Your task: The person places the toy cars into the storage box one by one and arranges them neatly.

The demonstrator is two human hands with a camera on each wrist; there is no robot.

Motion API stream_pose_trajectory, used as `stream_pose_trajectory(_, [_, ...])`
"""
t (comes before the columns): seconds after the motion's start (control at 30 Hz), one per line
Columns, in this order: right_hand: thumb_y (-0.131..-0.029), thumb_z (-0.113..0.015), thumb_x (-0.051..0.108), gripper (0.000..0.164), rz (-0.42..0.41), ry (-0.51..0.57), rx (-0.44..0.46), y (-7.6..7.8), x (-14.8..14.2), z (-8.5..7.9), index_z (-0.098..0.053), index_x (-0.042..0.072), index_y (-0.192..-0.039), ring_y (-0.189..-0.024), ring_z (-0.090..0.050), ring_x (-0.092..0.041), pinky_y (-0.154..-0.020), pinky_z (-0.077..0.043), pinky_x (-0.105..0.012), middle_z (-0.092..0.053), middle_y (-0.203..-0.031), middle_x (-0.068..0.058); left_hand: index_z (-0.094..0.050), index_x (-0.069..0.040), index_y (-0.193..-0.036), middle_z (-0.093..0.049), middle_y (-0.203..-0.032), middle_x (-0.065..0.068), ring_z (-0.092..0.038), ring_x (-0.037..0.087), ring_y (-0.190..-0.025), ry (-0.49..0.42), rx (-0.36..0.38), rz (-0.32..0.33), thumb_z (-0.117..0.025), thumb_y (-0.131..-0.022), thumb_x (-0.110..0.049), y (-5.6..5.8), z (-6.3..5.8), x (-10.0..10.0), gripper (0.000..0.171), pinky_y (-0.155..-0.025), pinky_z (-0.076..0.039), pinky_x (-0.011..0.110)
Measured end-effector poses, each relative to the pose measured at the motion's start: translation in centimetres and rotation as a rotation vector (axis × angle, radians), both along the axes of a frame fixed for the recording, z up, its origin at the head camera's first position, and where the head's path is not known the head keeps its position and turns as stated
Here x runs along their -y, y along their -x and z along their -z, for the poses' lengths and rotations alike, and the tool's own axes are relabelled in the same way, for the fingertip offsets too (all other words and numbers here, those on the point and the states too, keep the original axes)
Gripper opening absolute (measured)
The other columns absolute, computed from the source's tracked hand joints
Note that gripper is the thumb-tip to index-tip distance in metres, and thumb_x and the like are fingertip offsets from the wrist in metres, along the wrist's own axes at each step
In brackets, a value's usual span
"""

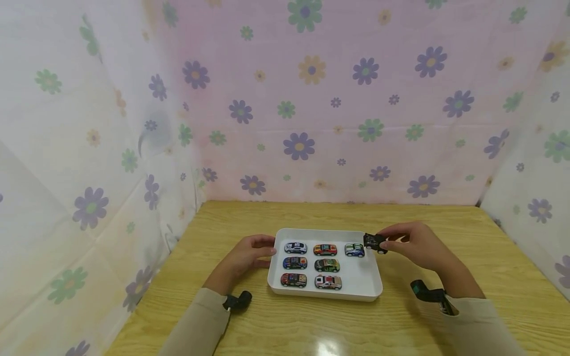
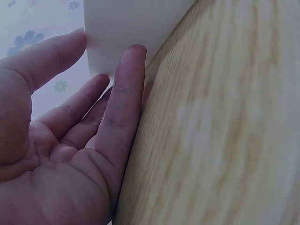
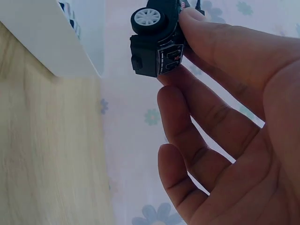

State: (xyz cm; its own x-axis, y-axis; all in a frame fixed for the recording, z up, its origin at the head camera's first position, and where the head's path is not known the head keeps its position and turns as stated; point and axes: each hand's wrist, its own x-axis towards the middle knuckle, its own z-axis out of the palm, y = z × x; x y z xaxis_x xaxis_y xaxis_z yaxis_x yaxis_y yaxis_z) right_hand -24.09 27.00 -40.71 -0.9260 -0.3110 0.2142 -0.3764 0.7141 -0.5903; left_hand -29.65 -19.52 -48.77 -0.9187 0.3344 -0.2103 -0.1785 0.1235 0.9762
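Note:
A white tray [image 1: 361,281] lies on the table, holding several small toy cars in columns. My left hand [image 1: 246,254] is at its left wall, fingers fairly straight; the left wrist view shows the thumb and fingertips [image 2: 131,58] right against the white wall. Between thumb and fingers my right hand [image 1: 414,243] pinches a black toy car [image 1: 375,243] over the tray's far right corner. White-spoked wheels show on this car in the right wrist view, where the other fingers [image 3: 173,105] are loosely bent. Closest to it in the tray is a blue, green and white car [image 1: 354,250].
The left column has a white-and-black car [image 1: 295,247], a blue one [image 1: 295,263] and a dark red one [image 1: 293,280]. Beside them stand a red-orange car [image 1: 325,249], a green one [image 1: 327,265] and a white-and-red one [image 1: 328,282]. Flowered cloth [image 1: 276,123] surrounds the wooden table [image 1: 285,326].

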Motion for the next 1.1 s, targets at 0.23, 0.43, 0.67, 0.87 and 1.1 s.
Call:
stream_pose_trajectory(0.23, [-0.095,-0.077,0.033,0.025,-0.006,-0.025,-0.001,0.3,1.2,0.5,-0.078,0.024,-0.118,-0.098,-0.067,-0.014,-0.082,-0.055,-0.037,-0.075,-0.111,0.005,-0.059,-0.004,-0.141,-0.062,-0.139,0.015,-0.068,0.026,-0.115,0.000,-0.009,0.004,-0.075,-0.097,-0.017,0.0,0.0,0.0,0.048,-0.092,-0.063,0.042])
stream_pose_trajectory(0.43, [-0.094,-0.078,0.031,0.022,-0.024,-0.020,-0.002,0.3,2.0,0.9,-0.078,0.023,-0.114,-0.096,-0.068,-0.013,-0.079,-0.053,-0.035,-0.076,-0.109,0.006,-0.058,-0.003,-0.141,-0.062,-0.140,0.015,-0.068,0.026,-0.116,-0.005,-0.019,0.021,-0.073,-0.098,-0.017,-0.1,0.0,0.1,0.048,-0.092,-0.063,0.043])
stream_pose_trajectory(0.67, [-0.094,-0.078,0.028,0.017,-0.022,-0.038,0.028,0.4,2.8,1.3,-0.078,0.026,-0.111,-0.095,-0.067,-0.012,-0.080,-0.052,-0.035,-0.075,-0.105,0.009,-0.059,-0.004,-0.141,-0.062,-0.139,0.015,-0.068,0.026,-0.116,-0.006,-0.016,0.024,-0.073,-0.098,-0.016,-0.1,-0.2,0.0,0.047,-0.092,-0.063,0.043])
stream_pose_trajectory(0.87, [-0.093,-0.079,0.028,0.017,-0.026,-0.049,0.045,0.4,3.3,1.6,-0.078,0.026,-0.110,-0.096,-0.066,-0.012,-0.083,-0.052,-0.037,-0.075,-0.104,0.010,-0.059,-0.003,-0.141,-0.062,-0.140,0.016,-0.068,0.026,-0.115,-0.006,-0.016,0.023,-0.073,-0.098,-0.017,-0.1,-0.2,0.0,0.048,-0.092,-0.063,0.043])
stream_pose_trajectory(1.1, [-0.092,-0.080,0.027,0.016,-0.030,-0.064,0.045,0.6,3.7,1.9,-0.079,0.027,-0.109,-0.097,-0.065,-0.013,-0.083,-0.053,-0.038,-0.075,-0.105,0.010,-0.058,-0.003,-0.142,-0.062,-0.140,0.015,-0.068,0.025,-0.115,-0.008,-0.015,0.020,-0.073,-0.098,-0.018,-0.1,-0.2,0.1,0.049,-0.092,-0.063,0.043])
